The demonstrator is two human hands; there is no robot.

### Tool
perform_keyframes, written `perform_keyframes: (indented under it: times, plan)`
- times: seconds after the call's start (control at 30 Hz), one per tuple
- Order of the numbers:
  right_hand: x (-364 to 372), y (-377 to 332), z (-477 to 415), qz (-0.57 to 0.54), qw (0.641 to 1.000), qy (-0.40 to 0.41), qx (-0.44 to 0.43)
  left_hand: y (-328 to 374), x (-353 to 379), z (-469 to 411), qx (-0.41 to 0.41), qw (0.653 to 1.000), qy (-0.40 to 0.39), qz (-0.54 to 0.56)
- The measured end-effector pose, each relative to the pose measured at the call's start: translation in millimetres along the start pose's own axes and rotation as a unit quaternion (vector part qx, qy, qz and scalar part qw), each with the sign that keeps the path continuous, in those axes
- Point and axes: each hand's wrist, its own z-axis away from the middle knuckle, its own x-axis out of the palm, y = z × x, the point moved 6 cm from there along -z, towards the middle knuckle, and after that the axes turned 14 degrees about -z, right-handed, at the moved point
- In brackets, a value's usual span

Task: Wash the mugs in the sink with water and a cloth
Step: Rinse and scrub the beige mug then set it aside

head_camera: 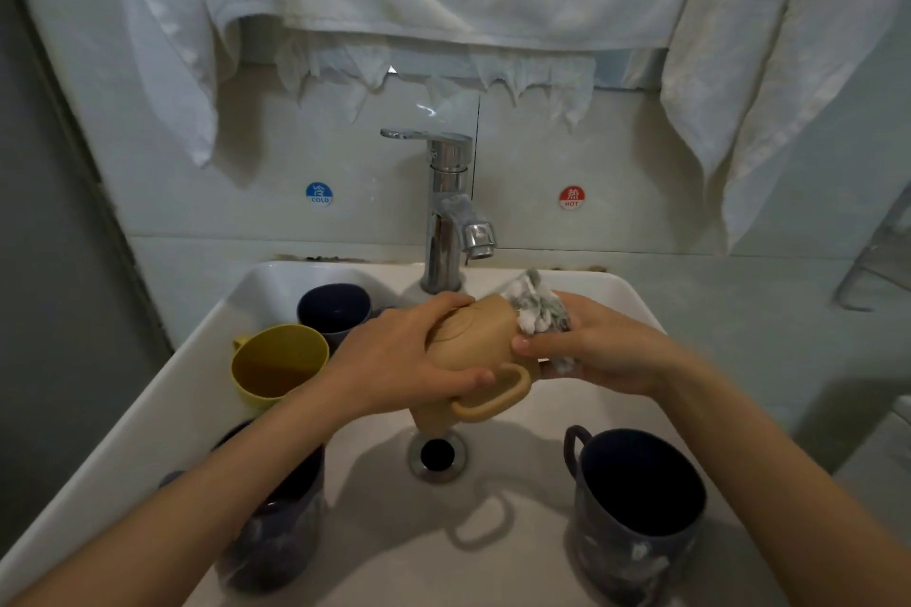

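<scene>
**Tan mug getting scrubbed over the drain**

Going left to right across the white sink (162, 399). In the near left corner there's a dark mug (276, 532) standing upright, mostly hidden under the left forearm. A bit farther back is a yellow mug (278, 360), tipped toward the camera with its handle on the far left side. Just behind it, a navy mug (335, 308) sits against the far wall of the basin.

The left hand (394, 355) is wrapped around the tan mug (468, 345), with the fingers over the top and the thumb on the near side just above the handle. The mug is held up in the air, right above the drain (437, 453). It's tilted with its base pointing far and its mouth pointing down and near, handle facing the camera. The chrome tap (451, 212) is right behind it.

The right hand (606, 350) is bunched around a soapy cloth (542, 311) and presses it against the right side of the tan mug, thumb tip on the mug too.

Near right, a blue mug (641, 503) stands upright with its handle to the left and some suds on its side.
</scene>
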Motion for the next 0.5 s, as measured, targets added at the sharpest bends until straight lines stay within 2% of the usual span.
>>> perform_keyframes:
  times: [0.1,0.2,0.27,0.33,0.4,0.5]
  plan:
    - [0.1,-0.1,2.8,-0.028,0.999,-0.029,0.016,-5.6,0.3,-1.7,0.004,0.994,-0.037,0.104]
    - [0.2,4.3,-0.5,-0.035,0.999,-0.018,0.017,-9.7,3.6,-3.9,0.003,0.988,-0.047,0.146]
    - [-0.9,5.2,-3.1,-0.061,0.998,0.012,0.015,-12.8,6.2,-5.9,-0.006,0.986,-0.025,0.164]
    - [-6.3,3.2,-3.7,-0.118,0.992,0.054,0.006,-13.4,7.5,-6.6,-0.007,0.972,-0.004,0.234]
    - [-11.5,0.3,-2.8,-0.175,0.981,0.087,-0.005,-10.1,4.6,-5.8,0.040,0.960,0.016,0.277]
    - [-13.8,3.2,-3.0,-0.225,0.968,0.115,0.002,-6.1,-1.4,-2.3,0.094,0.967,0.059,0.229]
